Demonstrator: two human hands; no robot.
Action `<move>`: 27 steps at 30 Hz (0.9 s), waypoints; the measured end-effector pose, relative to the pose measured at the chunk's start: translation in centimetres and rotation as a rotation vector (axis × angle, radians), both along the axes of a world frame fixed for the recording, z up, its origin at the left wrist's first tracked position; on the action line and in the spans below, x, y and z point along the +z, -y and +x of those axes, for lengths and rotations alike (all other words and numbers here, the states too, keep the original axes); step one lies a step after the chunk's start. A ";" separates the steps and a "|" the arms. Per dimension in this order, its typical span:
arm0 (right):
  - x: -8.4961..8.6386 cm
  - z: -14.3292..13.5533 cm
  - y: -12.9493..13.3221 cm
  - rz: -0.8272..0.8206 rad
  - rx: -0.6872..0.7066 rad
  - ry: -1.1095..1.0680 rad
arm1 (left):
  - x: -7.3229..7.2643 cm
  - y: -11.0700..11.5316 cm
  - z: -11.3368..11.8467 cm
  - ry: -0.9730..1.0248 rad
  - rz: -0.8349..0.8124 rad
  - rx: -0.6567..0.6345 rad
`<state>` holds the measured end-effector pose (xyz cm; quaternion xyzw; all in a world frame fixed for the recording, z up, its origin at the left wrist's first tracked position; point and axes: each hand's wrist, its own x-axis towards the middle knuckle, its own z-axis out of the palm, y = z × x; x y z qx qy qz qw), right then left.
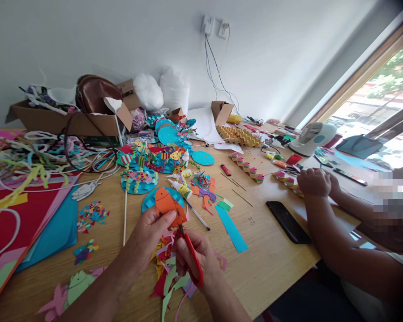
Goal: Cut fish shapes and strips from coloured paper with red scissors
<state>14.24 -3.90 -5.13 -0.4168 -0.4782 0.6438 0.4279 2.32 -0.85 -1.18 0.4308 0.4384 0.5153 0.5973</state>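
An orange paper fish (pixel 166 202) with a drawn eye is pinched between the thumb and fingers of my left hand (pixel 157 226). My right hand (pixel 196 255) is closed around red-handled scissors (pixel 194 259). The blade end of the scissors meets the lower right edge of the orange paper. Beneath my hands lie colourful paper scraps (pixel 168 286). Behind the fish is a blue paper disc (pixel 147 203), partly covered by it. A green paper fish (pixel 79 285) lies at the lower left, beside my left forearm.
A black phone (pixel 288 222) and a blue paper strip (pixel 231 229) lie to the right. Another person's hands (pixel 314 182) rest near painted egg-carton strips. Coloured sheets (pixel 53 223) and a cardboard box (pixel 63 123) stand left. A pen (pixel 198 214) and a wooden stick (pixel 125 217) lie near my hands.
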 end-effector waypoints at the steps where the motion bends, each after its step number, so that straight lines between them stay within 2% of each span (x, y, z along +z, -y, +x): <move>1: -0.1 0.0 0.0 -0.001 0.004 -0.004 | -0.1 0.0 0.0 0.003 0.003 -0.002; 11: 0.2 0.2 0.0 0.024 0.002 0.020 | -0.3 0.0 -0.3 0.002 -0.029 -0.089; 16: -0.2 0.2 0.1 -0.013 0.007 0.000 | -0.3 0.0 -0.2 0.037 -0.079 -0.096; 27: -0.6 0.4 -0.1 -0.043 0.007 0.013 | -0.3 0.1 -0.2 0.026 -0.060 -0.094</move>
